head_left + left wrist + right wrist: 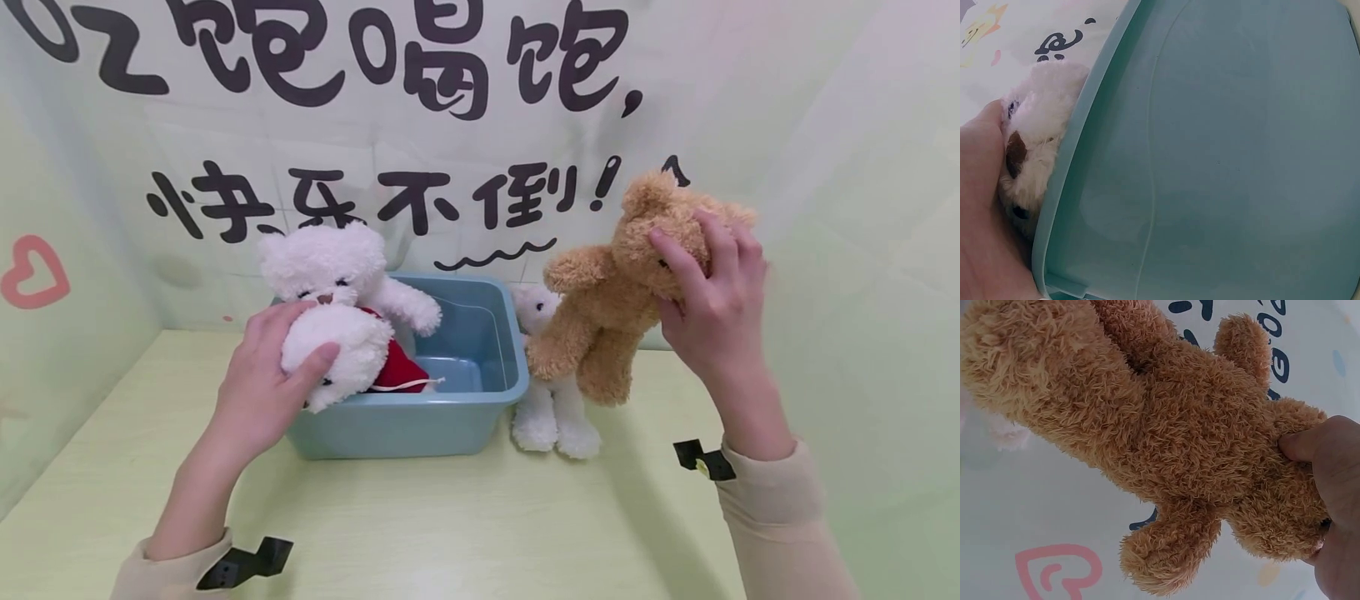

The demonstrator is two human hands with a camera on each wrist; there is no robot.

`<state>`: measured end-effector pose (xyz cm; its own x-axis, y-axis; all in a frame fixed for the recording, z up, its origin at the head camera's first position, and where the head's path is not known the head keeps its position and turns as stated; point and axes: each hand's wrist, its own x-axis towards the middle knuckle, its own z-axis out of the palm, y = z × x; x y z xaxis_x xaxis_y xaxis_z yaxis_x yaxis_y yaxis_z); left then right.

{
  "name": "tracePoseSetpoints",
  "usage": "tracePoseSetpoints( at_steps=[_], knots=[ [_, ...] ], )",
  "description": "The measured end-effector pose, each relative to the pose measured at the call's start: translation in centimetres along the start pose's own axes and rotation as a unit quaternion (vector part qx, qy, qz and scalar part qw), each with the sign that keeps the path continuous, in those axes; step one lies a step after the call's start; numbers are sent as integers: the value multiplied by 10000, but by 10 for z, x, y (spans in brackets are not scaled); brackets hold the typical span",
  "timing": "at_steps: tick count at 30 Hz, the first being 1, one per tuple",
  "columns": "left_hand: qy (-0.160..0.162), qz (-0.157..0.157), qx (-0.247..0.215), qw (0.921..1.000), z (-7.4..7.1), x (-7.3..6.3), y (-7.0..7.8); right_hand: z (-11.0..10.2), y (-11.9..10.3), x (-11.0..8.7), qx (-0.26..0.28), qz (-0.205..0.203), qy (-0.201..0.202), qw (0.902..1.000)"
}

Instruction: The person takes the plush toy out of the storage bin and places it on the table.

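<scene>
My left hand point(262, 375) grips the head of a white plush toy point(345, 350) at the front left rim of a blue plastic bin point(390, 429). A red cloth piece point(401, 367) with a pale cord shows beside that head. Behind it a white teddy bear point(326, 258) sits upright in the bin. Up to the right, my right hand point(723, 300) holds a brown teddy bear point(607, 300) by its head, legs hanging above the table. In the right wrist view, the thumb presses into the brown bear's point(1191, 425) fur.
Another white plush toy point(558, 417) stands on the pale table point(465, 517) against the bin's right side, partly hidden by the brown bear. A light wall sheet point(300, 133) with large black characters rises behind the table, with sheets at both sides.
</scene>
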<state>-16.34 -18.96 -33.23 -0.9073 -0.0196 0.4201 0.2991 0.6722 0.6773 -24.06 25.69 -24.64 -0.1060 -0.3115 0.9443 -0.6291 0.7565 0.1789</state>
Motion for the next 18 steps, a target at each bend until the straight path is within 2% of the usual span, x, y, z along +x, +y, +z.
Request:
tracePoseSetpoints(
  at_steps=[7,18],
  knots=[
    [-36,-35,-10,10000,-1,0,1,1,0,-8,172,-218,-712,9971],
    [-62,-49,-5,10000,-1,0,1,1,-4,-13,273,-309,-1380,9896]
  ],
)
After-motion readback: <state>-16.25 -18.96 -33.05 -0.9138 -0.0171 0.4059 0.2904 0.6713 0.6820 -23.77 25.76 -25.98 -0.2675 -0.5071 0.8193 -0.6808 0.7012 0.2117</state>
